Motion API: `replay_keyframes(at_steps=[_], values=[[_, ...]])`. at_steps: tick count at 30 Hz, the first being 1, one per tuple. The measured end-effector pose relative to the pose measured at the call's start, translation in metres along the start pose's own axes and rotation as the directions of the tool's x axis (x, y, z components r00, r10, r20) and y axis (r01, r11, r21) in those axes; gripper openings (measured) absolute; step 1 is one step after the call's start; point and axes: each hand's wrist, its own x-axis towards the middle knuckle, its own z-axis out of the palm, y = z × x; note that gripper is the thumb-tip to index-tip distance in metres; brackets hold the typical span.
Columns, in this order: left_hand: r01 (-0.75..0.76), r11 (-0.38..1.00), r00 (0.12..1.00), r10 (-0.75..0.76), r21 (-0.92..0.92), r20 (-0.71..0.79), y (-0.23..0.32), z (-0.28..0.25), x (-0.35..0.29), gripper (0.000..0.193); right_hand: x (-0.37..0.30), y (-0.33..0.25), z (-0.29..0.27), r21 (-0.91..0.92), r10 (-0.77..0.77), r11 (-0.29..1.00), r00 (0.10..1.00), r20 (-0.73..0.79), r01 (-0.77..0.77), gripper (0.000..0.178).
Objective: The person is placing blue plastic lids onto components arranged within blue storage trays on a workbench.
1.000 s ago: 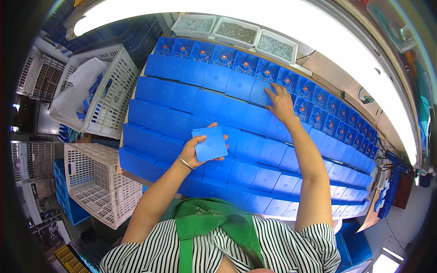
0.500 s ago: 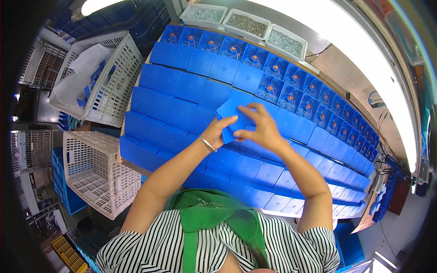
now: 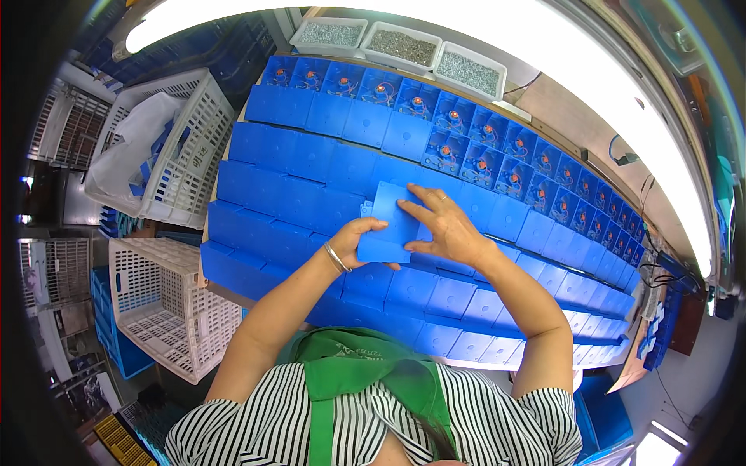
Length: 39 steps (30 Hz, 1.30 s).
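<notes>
While hands [image 3: 359,241] [image 3: 452,231] hold panels [image 3: 394,213], boxes [image 3: 430,149] contain wires [image 3: 382,98], trays [image 3: 392,61] granules [image 3: 402,46]

1. A bench [image 3: 203,276] is carrying rows of covered blue boxes [image 3: 361,124], packed close together.
2. Open blue boxes [image 3: 466,151] are sitting toward its far side.
3. Three white trays [image 3: 395,62] are standing along the far edge.

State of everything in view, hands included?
Left hand, gripping held blue panels
Right hand, fingers spread at the panels' right side
Held blue panels, overlapping, edges not aligned
Uncovered blue boxes, open, orange parts and wires inside
White trays, open, holding small loose pieces
Upper white crate, open, holding white sheeting and blue pieces
Lamp, lit
</notes>
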Motion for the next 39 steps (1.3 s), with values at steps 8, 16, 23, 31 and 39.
replay_keyframes(at_steps=[8,16,23,31,39], values=[[-0.050,0.997,0.993,0.044,-0.056,-0.113,-0.006,0.002,-0.004,0.053,0.006,0.009,0.004,-0.024,0.057,0.998,0.998,0.039,-0.056,0.077],[-0.127,0.991,0.991,0.124,-0.050,-0.059,-0.004,0.003,-0.016,0.065,0.016,0.108,-0.029,-0.269,0.163,0.924,0.917,-0.365,-0.271,0.072],[-0.139,0.984,0.989,0.132,-0.108,-0.070,-0.009,-0.008,-0.031,0.071,0.018,0.140,-0.006,-0.488,0.244,0.807,0.941,-0.236,-0.332,0.074],[-0.139,0.983,0.989,0.133,-0.120,-0.058,-0.006,-0.017,-0.032,0.069,0.023,0.140,-0.001,-0.504,0.275,0.792,0.938,-0.209,-0.344,0.073],[-0.153,0.974,0.988,0.153,-0.165,-0.012,-0.008,-0.013,-0.030,0.073,0.025,0.142,-0.006,-0.455,0.349,0.806,0.925,-0.151,-0.378,0.074]])
